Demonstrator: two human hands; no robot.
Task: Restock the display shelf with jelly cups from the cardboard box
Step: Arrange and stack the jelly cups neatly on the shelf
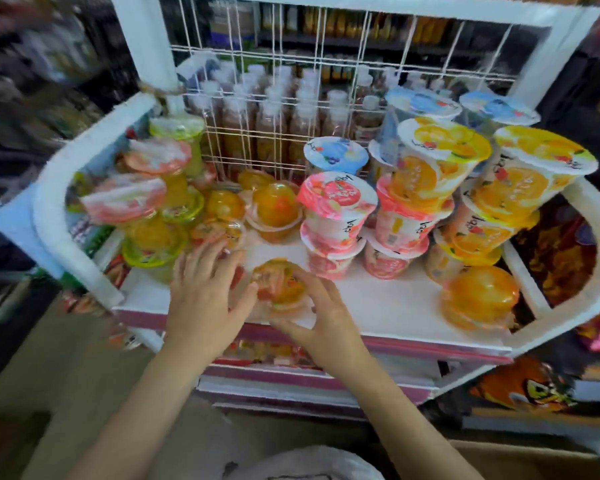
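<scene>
An orange jelly cup (278, 284) lies upside down at the front of the white display shelf (388, 299). My right hand (321, 315) grips it from the right and below, fingers curled round its rim. My left hand (205, 292) lies beside it with fingers spread, the fingertips reaching another orange jelly cup (219, 232) behind. More orange cups (276, 206) stand further back, and one (480, 296) sits at the front right. A corner of the cardboard box (534, 462) shows at the bottom right.
Stacks of pink-lidded cups (336, 220), yellow-lidded cups (444, 161) and blue-lidded cups (336, 155) fill the right half of the shelf. Green and pink-lidded cups (142, 202) are stacked at left. A white wire grid (291, 98) with bottles behind backs the shelf.
</scene>
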